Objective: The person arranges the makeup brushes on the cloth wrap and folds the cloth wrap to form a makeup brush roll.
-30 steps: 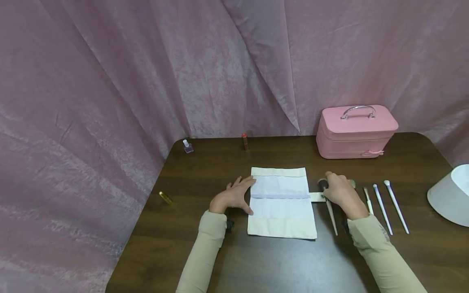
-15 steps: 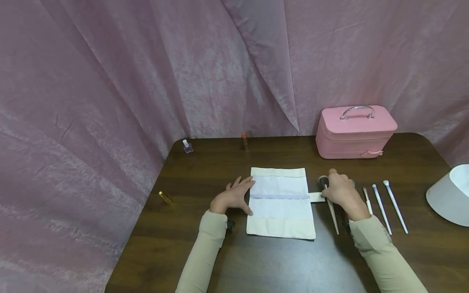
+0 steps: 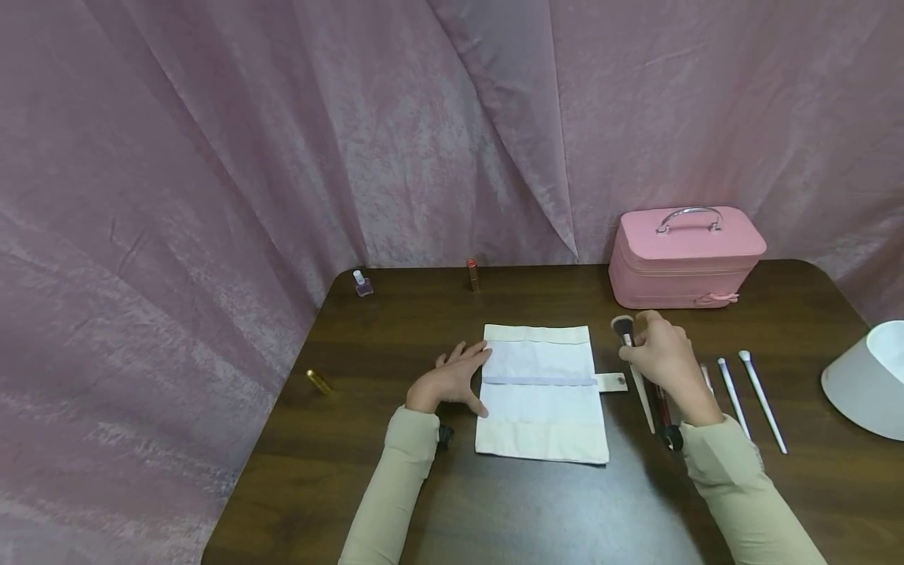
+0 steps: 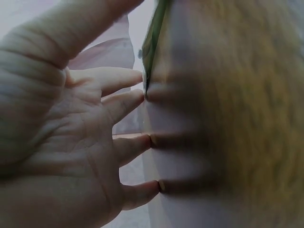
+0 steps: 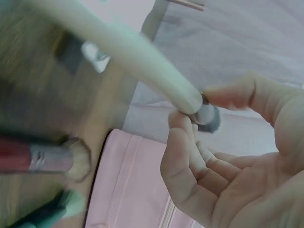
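Observation:
A white fabric brush pouch lies unfolded on the dark wooden table, its snap strap sticking out to the right. My left hand rests at the pouch's left edge with fingers spread; in the left wrist view the fingertips touch down on the surface. With thumb and fingers, my right hand pinches a makeup brush near its ferrule. That brush has a pale handle and a dark head, which points away from me. Beneath the right hand lie a red-handled brush and a green one.
Slim white-handled brushes lie right of the right hand. A pink case stands at the back right, a white round object at the right edge. Lipstick, nail polish and a gold tube stand or lie leftward.
My right hand has risen and shifted slightly away from me, carrying the pale-handled makeup brush up off its place beside the strap. The left hand stays put at the pouch.

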Demonstrator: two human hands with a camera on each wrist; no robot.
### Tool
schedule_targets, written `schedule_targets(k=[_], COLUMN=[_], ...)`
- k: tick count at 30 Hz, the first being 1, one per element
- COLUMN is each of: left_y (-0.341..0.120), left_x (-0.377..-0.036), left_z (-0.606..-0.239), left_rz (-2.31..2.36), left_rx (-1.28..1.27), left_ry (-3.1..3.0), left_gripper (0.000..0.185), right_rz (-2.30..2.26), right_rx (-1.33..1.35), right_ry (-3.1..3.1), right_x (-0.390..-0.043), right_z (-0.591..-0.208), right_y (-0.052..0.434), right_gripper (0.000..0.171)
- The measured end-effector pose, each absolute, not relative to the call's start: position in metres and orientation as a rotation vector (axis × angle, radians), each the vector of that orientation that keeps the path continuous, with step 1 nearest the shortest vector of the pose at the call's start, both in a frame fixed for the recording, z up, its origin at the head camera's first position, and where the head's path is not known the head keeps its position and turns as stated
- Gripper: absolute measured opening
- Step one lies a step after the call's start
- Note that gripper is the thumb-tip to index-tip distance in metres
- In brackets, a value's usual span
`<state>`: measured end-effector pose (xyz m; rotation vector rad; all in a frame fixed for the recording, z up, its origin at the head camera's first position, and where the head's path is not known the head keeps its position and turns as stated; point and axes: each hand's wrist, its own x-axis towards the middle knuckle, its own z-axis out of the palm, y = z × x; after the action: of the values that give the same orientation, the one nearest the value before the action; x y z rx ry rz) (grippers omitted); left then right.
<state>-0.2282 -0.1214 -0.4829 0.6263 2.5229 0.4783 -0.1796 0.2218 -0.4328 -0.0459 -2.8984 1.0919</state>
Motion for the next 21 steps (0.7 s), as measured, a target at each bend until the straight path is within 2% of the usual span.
schedule_targets(k=[9, 21], left_y=[-0.119, -0.119], left_x=[-0.230, -0.232], left_z=[-0.485, -0.483], left_rz=[0.504, 0.510], left_rx=[0.610, 0.617], left_ry=[2.524, 2.508], left_gripper=[0.113, 0.113], right_rz=[1.251, 1.486], right_rx=[-0.089, -0.046], right_ry=[-2.676, -2.502], right_x=[-0.180, -0.188], right_z=[-0.423, -0.414], right_y=[0.216, 0.186], right_gripper=[0.044, 0.036])
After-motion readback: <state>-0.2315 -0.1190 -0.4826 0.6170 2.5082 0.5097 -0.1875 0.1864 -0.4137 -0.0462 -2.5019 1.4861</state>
